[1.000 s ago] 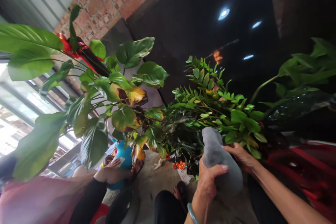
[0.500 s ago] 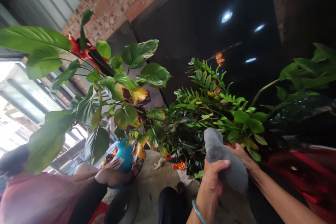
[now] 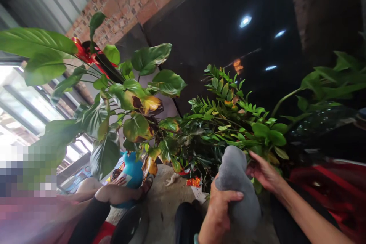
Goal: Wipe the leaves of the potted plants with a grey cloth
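A soft grey piece of plush fabric (image 3: 237, 183), long and rounded at its top with a narrower waist below, stands roughly upright in front of me. My left hand (image 3: 220, 206) grips its left side, the thumb laid across the front and the other fingers hidden behind. Beside its upper right edge is my right hand (image 3: 265, 173), with bent fingers a little apart and nothing visible between them. Whether those fingertips touch the fabric I cannot tell.
Leafy plants, one with browned leaves (image 3: 138, 127), rise beyond my hands before a dark glossy panel (image 3: 206, 38). At left another person sits, a hand (image 3: 121, 179) near a blue rounded object (image 3: 134, 169). Red material (image 3: 320, 187) lies at right. A printed white tag (image 3: 198, 194) hangs low.
The grey plush piece and my left hand have shifted slightly left and down. My right hand has come from behind the fabric to beside its upper right edge.
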A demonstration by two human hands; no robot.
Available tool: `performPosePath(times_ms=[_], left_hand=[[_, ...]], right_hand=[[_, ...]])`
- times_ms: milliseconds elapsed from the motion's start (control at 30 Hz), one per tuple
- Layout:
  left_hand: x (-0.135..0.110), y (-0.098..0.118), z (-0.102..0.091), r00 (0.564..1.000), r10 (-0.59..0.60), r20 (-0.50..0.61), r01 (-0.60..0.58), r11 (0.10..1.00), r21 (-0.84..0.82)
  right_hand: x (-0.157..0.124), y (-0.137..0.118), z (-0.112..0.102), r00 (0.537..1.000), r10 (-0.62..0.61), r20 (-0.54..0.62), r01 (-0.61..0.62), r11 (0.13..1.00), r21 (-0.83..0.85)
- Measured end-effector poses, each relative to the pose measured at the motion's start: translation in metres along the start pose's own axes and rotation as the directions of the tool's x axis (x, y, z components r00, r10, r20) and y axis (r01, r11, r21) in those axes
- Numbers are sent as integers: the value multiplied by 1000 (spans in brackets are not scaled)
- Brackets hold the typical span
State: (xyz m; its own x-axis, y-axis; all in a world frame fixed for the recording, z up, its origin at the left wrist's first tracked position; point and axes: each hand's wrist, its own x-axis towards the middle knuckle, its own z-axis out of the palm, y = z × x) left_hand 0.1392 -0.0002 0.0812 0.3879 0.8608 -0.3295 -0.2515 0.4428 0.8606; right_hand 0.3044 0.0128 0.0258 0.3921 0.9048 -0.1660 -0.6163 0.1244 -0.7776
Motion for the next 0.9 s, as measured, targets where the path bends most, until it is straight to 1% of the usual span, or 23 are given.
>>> performPosePath(times_ms=[67, 167, 233, 267, 300, 333, 367, 400, 433, 467, 500, 533, 567, 600, 667, 700, 733, 767, 800, 833, 900], left_hand=[[-1, 23, -2, 996, 82, 31, -81, 997, -10], [9, 57, 5, 966, 259, -6, -258, 961, -94], [21, 68, 11, 944, 330, -30, -330, 931, -153], [27, 68, 13, 943, 332, -32, -333, 929, -161], [31, 63, 13, 953, 303, -28, -304, 942, -146], [33, 56, 11, 971, 239, -30, -241, 964, -115], [32, 46, 6, 988, 151, -34, -153, 986, -72], [29, 36, 0, 998, 56, -33, -57, 998, -28], [23, 28, -7, 999, -33, -31, 33, 999, 11], [15, 24, -14, 995, -97, -12, 98, 994, 40], [6, 24, -20, 991, -130, 19, 128, 990, 57], [-1, 29, -24, 990, -133, 54, 129, 990, 63], [-7, 38, -26, 990, -109, 91, 103, 993, 65], [-10, 50, -25, 992, -55, 116, 50, 997, 52], [-3, 76, -17, 987, 107, 119, -108, 994, 1], [5, 86, -12, 976, 196, 99, -193, 981, -33], [15, 92, -8, 963, 261, 64, -257, 964, -64], [25, 92, -6, 956, 293, 22, -290, 953, -83], [33, 86, -5, 957, 290, -20, -291, 953, -82], [39, 76, -6, 965, 254, -58, -258, 964, -63], [39, 50, -15, 987, 120, -111, -118, 993, 24]], right_hand=[[2, 0, -2, 1000, 16, -24, -17, 1000, -10], [2, 0, -4, 999, 26, -48, -27, 999, -31], [2, 0, -4, 998, 21, -64, -24, 999, -40], [2, 1, -4, 997, 16, -72, -20, 999, -44], [3, 2, -4, 997, 12, -79, -15, 999, -48], [3, 4, -4, 996, 8, -86, -13, 998, -54], [3, 5, -4, 996, 8, -92, -14, 998, -62], [3, 7, -5, 995, 10, -100, -18, 997, -72], [3, 9, -5, 994, 15, -108, -24, 996, -84], [3, 10, -6, 993, 20, -114, -31, 995, -96], [3, 11, -6, 993, 25, -117, -38, 994, -107], [2, 10, -7, 993, 30, -115, -43, 992, -117], [1, 9, -8, 994, 33, -108, -46, 991, -124], [0, 8, -9, 994, 34, -99, -47, 991, -125], [-1, 4, -9, 996, 32, -80, -41, 993, -110], [-1, 2, -9, 997, 29, -72, -36, 995, -96], [-1, 1, -8, 997, 26, -66, -32, 996, -79], [-1, 0, -7, 998, 25, -62, -29, 998, -64], [0, 1, -6, 998, 27, -58, -30, 998, -51], [0, 1, -4, 998, 30, -56, -32, 999, -41], [1, 4, -3, 998, 35, -56, -37, 999, -27]])
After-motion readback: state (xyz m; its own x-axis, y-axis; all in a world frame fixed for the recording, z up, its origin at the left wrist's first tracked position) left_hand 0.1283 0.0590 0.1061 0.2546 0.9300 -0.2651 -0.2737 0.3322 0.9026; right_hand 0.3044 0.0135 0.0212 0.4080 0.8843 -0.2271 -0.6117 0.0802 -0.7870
